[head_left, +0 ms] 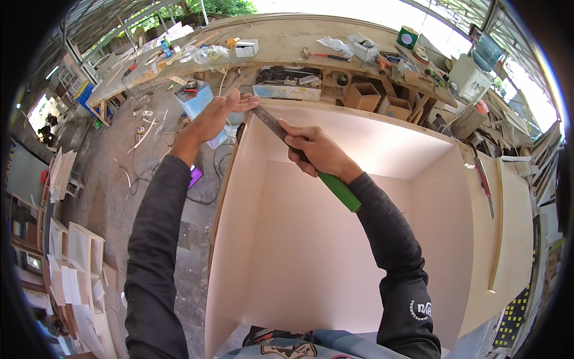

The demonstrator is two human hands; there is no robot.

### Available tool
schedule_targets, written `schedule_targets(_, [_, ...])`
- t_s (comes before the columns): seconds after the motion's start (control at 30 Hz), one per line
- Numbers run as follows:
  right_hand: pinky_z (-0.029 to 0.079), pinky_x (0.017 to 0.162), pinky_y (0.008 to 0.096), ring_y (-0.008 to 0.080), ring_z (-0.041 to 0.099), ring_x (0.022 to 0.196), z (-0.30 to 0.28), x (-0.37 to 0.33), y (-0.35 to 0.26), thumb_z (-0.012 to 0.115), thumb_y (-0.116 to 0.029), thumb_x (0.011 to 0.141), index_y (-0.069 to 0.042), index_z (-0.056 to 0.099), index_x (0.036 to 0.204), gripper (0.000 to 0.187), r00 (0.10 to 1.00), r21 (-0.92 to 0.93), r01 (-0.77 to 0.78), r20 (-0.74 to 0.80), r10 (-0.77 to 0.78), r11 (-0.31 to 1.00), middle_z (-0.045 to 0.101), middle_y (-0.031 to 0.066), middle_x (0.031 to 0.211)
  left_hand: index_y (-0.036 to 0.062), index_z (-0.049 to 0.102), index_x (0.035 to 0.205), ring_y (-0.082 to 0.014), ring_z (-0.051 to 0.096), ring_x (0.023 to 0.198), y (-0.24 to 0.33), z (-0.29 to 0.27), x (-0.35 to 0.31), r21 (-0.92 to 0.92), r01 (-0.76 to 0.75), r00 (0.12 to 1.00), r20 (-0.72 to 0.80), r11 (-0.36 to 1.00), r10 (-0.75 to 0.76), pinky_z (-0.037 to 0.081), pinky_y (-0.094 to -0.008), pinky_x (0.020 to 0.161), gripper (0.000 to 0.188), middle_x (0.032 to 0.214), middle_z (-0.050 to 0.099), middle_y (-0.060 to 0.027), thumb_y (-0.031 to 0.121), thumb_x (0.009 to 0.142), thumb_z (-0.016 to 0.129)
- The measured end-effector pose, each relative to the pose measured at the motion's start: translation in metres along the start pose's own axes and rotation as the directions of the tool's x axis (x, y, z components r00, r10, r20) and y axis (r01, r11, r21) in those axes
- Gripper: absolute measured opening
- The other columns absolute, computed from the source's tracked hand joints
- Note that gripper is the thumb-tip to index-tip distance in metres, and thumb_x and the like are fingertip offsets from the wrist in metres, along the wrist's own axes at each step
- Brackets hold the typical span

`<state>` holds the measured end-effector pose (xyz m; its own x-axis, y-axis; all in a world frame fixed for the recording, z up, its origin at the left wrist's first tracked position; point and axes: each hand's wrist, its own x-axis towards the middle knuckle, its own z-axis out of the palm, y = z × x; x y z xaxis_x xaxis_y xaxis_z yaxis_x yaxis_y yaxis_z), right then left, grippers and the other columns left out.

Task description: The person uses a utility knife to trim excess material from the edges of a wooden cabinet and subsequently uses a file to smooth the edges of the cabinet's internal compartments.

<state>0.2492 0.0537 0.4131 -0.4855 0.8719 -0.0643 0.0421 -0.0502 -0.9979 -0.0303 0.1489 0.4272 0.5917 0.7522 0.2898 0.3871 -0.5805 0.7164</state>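
Observation:
A flat metal file (270, 121) with a green handle slants across the far left corner of a large wooden cabinet box (323, 233) with a pale, smooth inside. My right hand (317, 149) is closed around the file's blade, just ahead of the handle, which sticks out below my wrist. At the file's far tip, beside the corner of the box's rim, is my left hand (218, 118). Its fingers are stretched out flat; whether they press on the tip or only rest beside it I cannot tell.
Beyond the box runs a long workbench (287, 37) bearing a hammer (326, 56), a green tin (408, 37) and plastic bags. Cables and scraps lie on the floor at left, near a purple item (195, 176). A red-handled bladed tool (484, 182) lies on the panel at right.

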Motion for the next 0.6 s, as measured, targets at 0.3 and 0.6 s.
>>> schedule_targets(0.3, [0.041,0.037,0.0257,0.0086,0.05,0.043,0.03,0.027,0.0,0.047,-0.012,0.105,-0.007,0.049,0.148,0.043,0.998,0.073,0.013,0.055,-0.017,0.997,0.055,0.0022,0.068,-0.0002,0.069,0.124,-0.0267,0.049,0.138,-0.006,-0.016,-0.025,0.056,0.13,0.988,-0.092,0.99,-0.124,0.025,-0.0391,0.121,0.084,0.135,0.064,-0.0153,0.063,0.106,0.017])
schedule_targets(0.6, [0.041,0.035,0.0276,0.0096,0.049,0.04,0.053,-0.006,-0.004,0.044,-0.015,0.107,0.001,0.055,0.135,0.034,0.999,0.059,0.025,0.021,-0.026,0.998,0.054,0.0032,0.066,-0.0032,0.07,0.121,-0.0274,0.053,0.134,-0.002,-0.017,-0.05,-0.027,0.061,0.995,-0.075,0.998,-0.063,0.026,-0.0383,0.121,0.081,0.131,0.067,-0.0169,0.059,0.107,0.019])
